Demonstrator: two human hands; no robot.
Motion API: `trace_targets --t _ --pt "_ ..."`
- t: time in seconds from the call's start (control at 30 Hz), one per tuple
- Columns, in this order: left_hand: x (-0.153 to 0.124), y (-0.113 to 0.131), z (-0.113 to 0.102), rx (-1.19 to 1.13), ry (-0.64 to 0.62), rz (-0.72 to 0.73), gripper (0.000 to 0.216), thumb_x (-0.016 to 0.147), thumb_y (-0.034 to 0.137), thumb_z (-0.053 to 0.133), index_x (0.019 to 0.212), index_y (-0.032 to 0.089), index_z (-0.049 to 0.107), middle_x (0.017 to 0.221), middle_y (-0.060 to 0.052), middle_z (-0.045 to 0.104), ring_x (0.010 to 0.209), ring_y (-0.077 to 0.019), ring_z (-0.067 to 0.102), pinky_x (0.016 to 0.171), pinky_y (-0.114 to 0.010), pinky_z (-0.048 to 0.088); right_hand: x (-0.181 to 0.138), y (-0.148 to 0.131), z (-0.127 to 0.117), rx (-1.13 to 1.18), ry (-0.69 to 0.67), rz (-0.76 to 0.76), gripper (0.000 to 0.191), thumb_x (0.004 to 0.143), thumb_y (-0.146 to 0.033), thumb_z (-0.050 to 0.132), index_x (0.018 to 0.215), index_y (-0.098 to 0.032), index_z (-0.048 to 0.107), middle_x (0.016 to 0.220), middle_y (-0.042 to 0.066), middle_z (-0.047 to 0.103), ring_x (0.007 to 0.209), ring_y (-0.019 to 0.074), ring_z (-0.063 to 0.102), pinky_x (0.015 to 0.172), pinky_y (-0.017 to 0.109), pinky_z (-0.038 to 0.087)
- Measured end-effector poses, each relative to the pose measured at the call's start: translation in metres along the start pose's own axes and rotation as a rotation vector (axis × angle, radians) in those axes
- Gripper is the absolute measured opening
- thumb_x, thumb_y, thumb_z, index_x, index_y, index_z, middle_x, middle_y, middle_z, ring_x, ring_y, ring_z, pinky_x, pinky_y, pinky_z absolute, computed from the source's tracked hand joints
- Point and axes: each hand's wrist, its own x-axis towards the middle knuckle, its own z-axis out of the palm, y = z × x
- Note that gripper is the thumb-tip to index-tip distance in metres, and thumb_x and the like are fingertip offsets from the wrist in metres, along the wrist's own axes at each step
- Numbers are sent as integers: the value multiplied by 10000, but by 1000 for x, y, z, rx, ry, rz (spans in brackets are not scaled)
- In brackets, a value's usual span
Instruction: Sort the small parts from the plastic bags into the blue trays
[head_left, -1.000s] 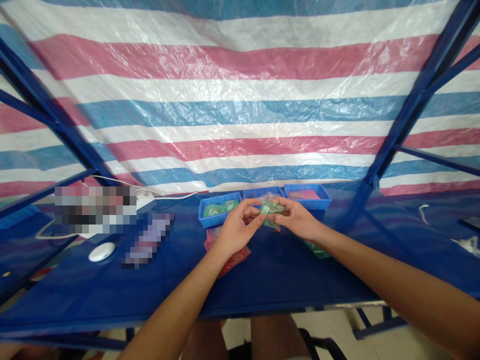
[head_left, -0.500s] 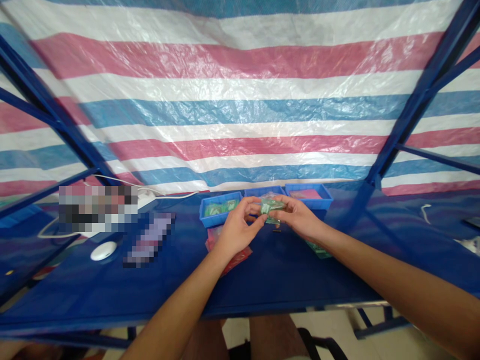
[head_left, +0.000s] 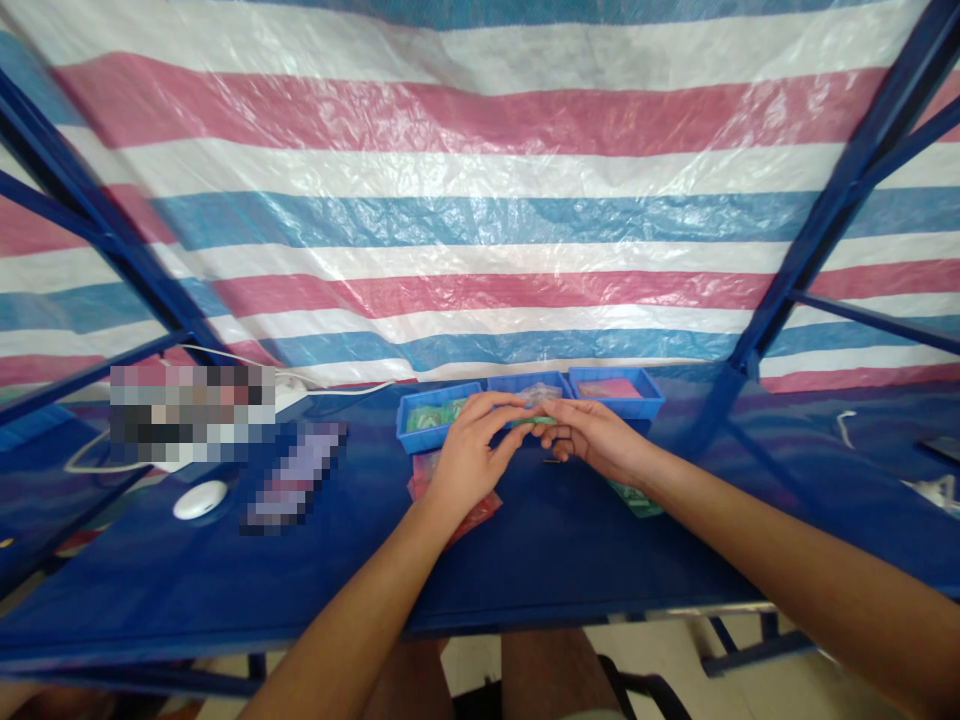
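My left hand [head_left: 471, 452] and my right hand [head_left: 592, 437] meet above the blue table [head_left: 225, 580], just in front of the blue trays. Both pinch a small green packet [head_left: 534, 421] between their fingertips; it now lies nearly flat and shows only as a thin green edge. A tiny dark piece [head_left: 552, 461] lies on the table below the hands. Red packets [head_left: 469, 515] lie under my left wrist, and a green packet [head_left: 636, 498] lies under my right forearm.
Three blue trays stand in a row at the back: the left tray [head_left: 426, 414] holds green packets, the middle tray [head_left: 529, 385] clear ones, the right tray [head_left: 616, 390] a red one. A white round object [head_left: 199, 499] and cables lie at left. A striped tarp hangs behind.
Both hands have moved slightly away from me toward the trays and turned the green packet from face-up to nearly edge-on. A tiny dark piece now lies on the table beneath them.
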Motion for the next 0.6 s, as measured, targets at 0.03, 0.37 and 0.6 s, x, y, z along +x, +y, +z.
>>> trace_targets --t 0.03,0.37,0.6 --pt "0 1 0 -9 10 -27 203 1025 310 616 1162 252 755 1218 -91 740 1168 -256 678 1053 -421 522 -1 -1 2 14 -22 22 414 877 -550 800 989 -153 775 920 94 768 712 152 667 531 237 486" --pt "0 -12 -24 178 214 -218 335 1023 393 613 1309 217 608 1019 -45 739 871 -189 707 836 -292 532 -1 -3 1 -129 26 -41 529 923 -662 686 1106 -167 715 727 27 704 515 118 573 422 219 370" --pt "-3 -72 -55 432 62 -270 274 1022 308 531 1138 183 746 1095 -110 764 978 -259 699 967 -390 527 3 2 -8 -317 18 -99 481 934 -640 676 1124 -200 723 755 18 699 533 119 572 426 223 311"
